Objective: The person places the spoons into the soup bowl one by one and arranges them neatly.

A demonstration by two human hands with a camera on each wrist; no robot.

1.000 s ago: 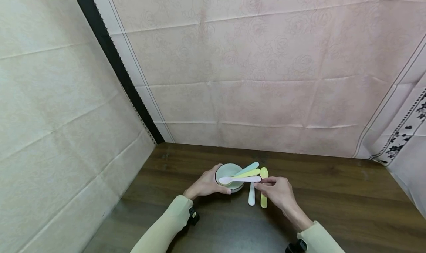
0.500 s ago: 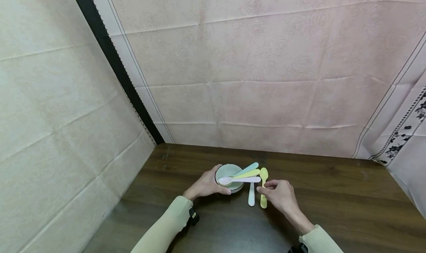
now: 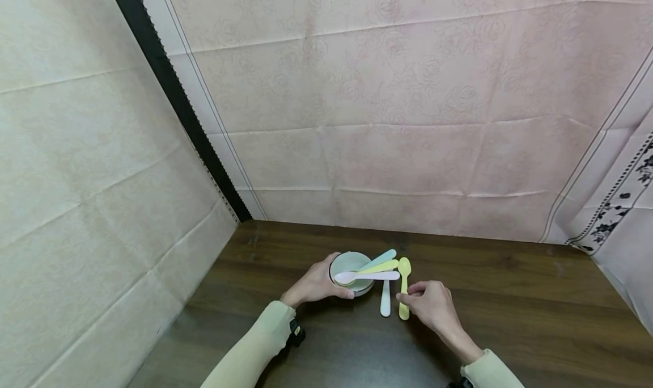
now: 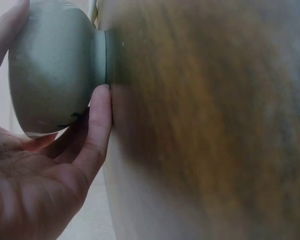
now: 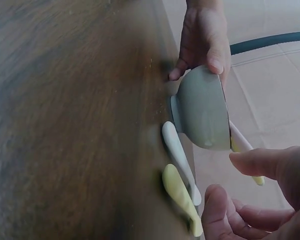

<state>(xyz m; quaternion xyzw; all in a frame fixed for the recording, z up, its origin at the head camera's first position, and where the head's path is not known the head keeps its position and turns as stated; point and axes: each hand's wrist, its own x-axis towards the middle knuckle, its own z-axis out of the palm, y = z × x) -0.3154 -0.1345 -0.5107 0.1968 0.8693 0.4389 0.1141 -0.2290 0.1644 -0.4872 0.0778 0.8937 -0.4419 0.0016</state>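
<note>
My left hand point(image 3: 317, 281) grips a pale green bowl point(image 3: 348, 260), thumb near the rim and a finger at its foot in the left wrist view. Three spoons lean in the bowl: a light blue one point(image 3: 384, 257), a yellow one point(image 3: 386, 266) and a pale lilac one point(image 3: 380, 275) across the front. Right of the bowl, a whitish spoon point(image 3: 385, 302) and another yellow spoon point(image 3: 405, 270) lie on the table. My right hand point(image 3: 432, 304) is at the handle of this yellow spoon. In the right wrist view its thumb point(image 5: 257, 162) and fingers are apart, with nothing between them.
The dark wooden table point(image 3: 500, 297) runs back to a pale pink patterned cloth point(image 3: 398, 150). A cream cloth point(image 3: 112, 206) hangs on the left, with a black strip point(image 3: 183, 110) at the corner.
My right hand has left the lilac spoon's handle and moved down toward the handle of the yellow spoon on the table. The left hand and bowl stay put.
</note>
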